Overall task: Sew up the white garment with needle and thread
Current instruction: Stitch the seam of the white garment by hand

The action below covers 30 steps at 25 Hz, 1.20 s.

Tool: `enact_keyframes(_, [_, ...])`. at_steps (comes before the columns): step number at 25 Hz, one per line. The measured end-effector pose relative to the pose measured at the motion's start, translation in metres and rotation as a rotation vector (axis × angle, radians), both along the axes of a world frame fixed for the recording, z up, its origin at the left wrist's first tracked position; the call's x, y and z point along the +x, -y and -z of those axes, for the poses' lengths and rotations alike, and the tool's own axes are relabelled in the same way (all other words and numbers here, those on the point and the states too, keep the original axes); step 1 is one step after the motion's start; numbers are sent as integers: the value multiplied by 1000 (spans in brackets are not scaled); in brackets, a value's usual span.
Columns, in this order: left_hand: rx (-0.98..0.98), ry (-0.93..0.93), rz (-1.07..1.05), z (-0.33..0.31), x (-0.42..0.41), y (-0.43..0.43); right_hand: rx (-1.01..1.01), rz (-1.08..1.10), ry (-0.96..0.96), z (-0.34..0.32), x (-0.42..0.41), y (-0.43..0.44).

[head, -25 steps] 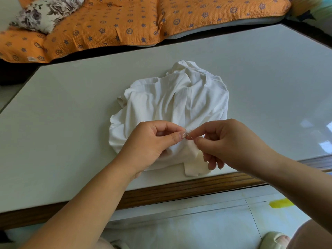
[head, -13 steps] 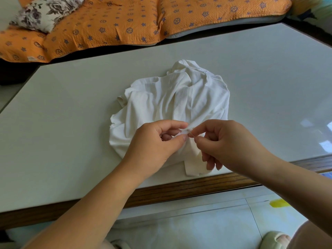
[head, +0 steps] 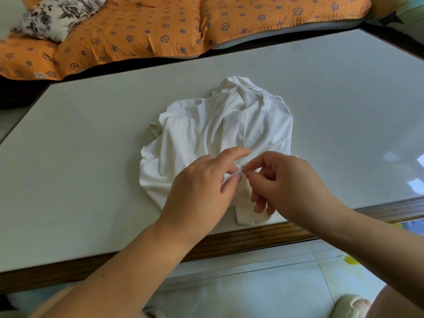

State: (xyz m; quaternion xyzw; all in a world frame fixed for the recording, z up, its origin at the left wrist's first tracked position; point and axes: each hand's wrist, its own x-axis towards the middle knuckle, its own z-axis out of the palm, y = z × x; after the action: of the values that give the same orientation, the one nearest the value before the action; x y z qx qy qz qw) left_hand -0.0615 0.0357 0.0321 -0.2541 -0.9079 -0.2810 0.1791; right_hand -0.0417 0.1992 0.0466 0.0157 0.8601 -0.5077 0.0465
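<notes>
While the stitching is plainly under way, little shows how much of it is finished. Nearest, at the bottom right of the frame, a slipper [head: 353, 306] rests on the pale floor, and above it runs the wooden edge of the table [head: 80, 145]. Just past that edge, at the centre, the left hand [head: 202, 189] pinches a small fold of the white garment [head: 206, 134] between thumb and fingers, its forefinger stretched out over the cloth. Meeting that fold from the right, the right hand [head: 291, 187] pinches the needle [head: 243, 168] between thumb and forefinger, the other fingers curled under. The thread is too fine to make out, and no finished seam or open tear shows. By my judgement this is one stitch mid-work, with an unknown run of seam and the knotting-off left. The garment lies crumpled on the table's middle, its near hem at the wooden edge. Beyond, across the top of the frame, lie an orange quilt [head: 160, 26] and a floral pillow [head: 52, 17].
</notes>
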Motion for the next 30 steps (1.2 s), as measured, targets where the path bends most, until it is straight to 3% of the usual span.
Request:
enact_keyframes(6, [458, 571, -88, -3, -4, 0, -47, 22, -39, 1, 1, 3])
enact_keyframes(9, [456, 553, -90, -4, -4, 0, -87, 21, -29, 2, 2, 4])
enact_keyframes(15, [279, 275, -23, 5, -4, -1, -211, 35, 11, 2, 0, 4])
enact_keyframes(19, [226, 214, 16, 9, -5, -1, -272, 7, 95, -2, -5, 1])
enact_keyframes(23, [213, 243, 32, 9, -7, 0, -274, 27, 147, -5, -8, -1])
enact_keyframes(27, [258, 327, 6, 4, -9, 1, -106, 71, 32, -6, -14, -7])
enact_keyframes(30, [323, 477, 10, 0, -8, 4, -345, 150, 75, -11, -25, -15])
